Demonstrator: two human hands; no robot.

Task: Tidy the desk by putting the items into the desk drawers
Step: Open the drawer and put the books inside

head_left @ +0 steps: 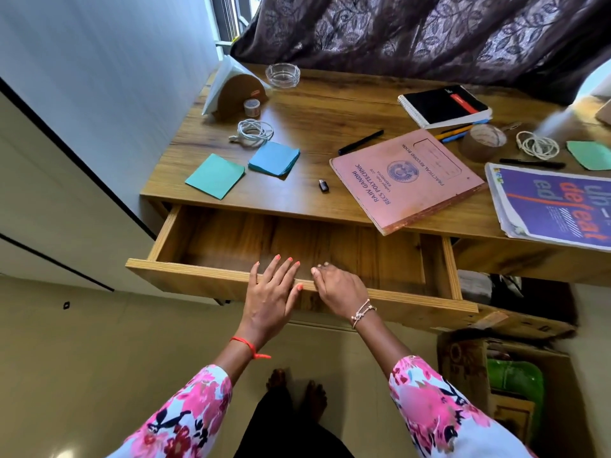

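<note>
Wooden desk (330,104) runs across the view, curtain (429,31) behind its back edge. Drawer (198,276) under the left half is pulled out, wood bottom showing, nothing visible inside.

Both hands are on the drawer's front rim, near its middle. Left hand (271,292) lies flat with fingers spread, palm over the rim, fingertips reaching over the inside. Right hand (340,287) sits just beside it, fingers curled over the rim, gripping it; thumb hidden. Neither hand holds any item.

All items are up on the desk, beyond the hands:
- Pink record book (410,180) at the front edge, right of centre, one corner overhanging the drawer.
- Purple magazine (555,206) at the front right edge.
- Black spiral notebook (444,105) toward the back right, pens under it.
- Napkin holder (231,87) at the back left corner, glass ashtray (283,74) beside it.
- Two note pads: green (215,175) near the front left corner, blue (274,158) just right of it.
- Big tape roll (484,142) right of the record book.
- White cable (253,132) behind the blue pad; second cable (537,145) at far right.
- Black pen (360,142) at centre.
- Small tape roll (252,106) by the holder.
- Small black USB piece (323,185) near the front edge, straight beyond the hands.
</note>
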